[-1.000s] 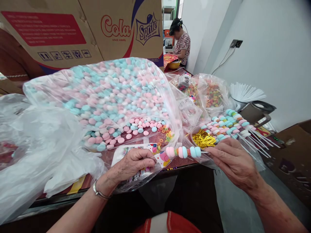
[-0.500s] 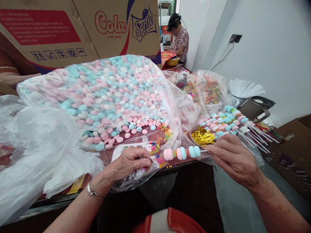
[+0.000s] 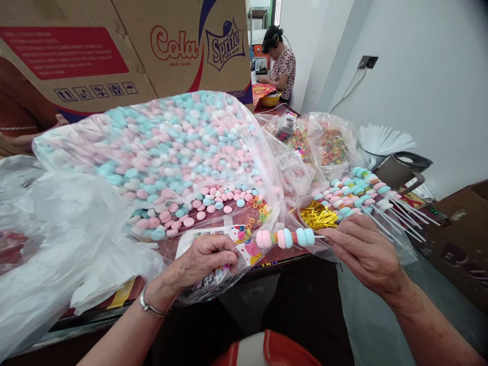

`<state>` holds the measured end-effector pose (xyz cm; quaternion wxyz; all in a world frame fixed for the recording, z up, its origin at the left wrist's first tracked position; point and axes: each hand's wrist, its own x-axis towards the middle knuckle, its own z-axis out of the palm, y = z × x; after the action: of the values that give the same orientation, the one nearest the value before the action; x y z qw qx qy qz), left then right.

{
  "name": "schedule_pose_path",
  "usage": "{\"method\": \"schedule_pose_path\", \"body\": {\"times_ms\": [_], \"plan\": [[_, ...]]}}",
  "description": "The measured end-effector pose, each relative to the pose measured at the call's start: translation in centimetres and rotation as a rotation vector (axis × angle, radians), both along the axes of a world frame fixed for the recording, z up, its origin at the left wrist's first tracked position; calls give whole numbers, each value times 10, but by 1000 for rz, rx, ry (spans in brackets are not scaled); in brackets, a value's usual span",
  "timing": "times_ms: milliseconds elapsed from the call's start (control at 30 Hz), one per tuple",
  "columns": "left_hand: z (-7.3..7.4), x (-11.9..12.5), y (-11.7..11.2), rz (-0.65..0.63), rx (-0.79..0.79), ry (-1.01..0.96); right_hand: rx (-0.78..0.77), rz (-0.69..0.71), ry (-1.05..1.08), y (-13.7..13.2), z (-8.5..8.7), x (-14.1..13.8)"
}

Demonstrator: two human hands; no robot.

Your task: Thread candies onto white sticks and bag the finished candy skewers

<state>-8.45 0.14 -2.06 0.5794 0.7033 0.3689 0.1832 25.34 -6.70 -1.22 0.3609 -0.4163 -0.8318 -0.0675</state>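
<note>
My right hand (image 3: pixel 364 252) is closed on the white stick of a candy skewer (image 3: pixel 285 238), held level just above the table's front edge. Pink, white and blue candy discs are threaded on it, with small orange and green rings between them. The skewer's far end points left at a clear plastic bag (image 3: pixel 249 250) printed with coloured balloons. At that bag's mouth, my left hand (image 3: pixel 209 256) has thumb and forefinger pinched on the film. The skewer's tip lies close to the mouth; whether it is inside, I cannot tell.
A big bag of candy discs (image 3: pixel 179 137) spills loose discs and fruit-coloured rings (image 3: pixel 257 213). Gold twist ties (image 3: pixel 318 215) and several candy skewers (image 3: pixel 353 190) lie right. Beyond are white sticks (image 3: pixel 385 138), a grey jug (image 3: pixel 400 168), a carton (image 3: pixel 179 51) and a seated person (image 3: pixel 282 66).
The view has shifted slightly. Both hands keep nearly the same places and grips, and the skewer stays level; the printed bag's balloon pattern shows a little more beside the skewer's tip.
</note>
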Motion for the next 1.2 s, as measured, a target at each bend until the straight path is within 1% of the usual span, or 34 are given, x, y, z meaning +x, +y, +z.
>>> {"method": "schedule_pose_path", "body": {"times_ms": [100, 200, 333, 433, 567, 833, 933, 1067, 1200], "plan": [[0, -1, 0, -11, 17, -1, -9, 19, -1, 0, 0, -2], [-1, -2, 1, -7, 29, 37, -31, 33, 23, -1, 1, -3], [-3, -3, 2, -6, 34, 48, -109, 57, 31, -1, 3, -4], [-6, -4, 1, 11, 39, 39, -147, 39, 52, 0, 2, -5], [-9, -6, 1, 36, 38, 54, -127, 45, 64, 1, 0, -5], [-9, -5, 2, 9, 41, 50, -111, 26, 57, 1, -6, -9], [-10, -5, 2, 42, 36, 47, -127, 47, 44, 0, -6, -11], [-8, -6, 2, 81, -13, 60, -120, 55, 32, 0, -6, -10], [-5, -5, 2, 55, -13, 60, -130, 46, 0, 0, -6, -10]]}}
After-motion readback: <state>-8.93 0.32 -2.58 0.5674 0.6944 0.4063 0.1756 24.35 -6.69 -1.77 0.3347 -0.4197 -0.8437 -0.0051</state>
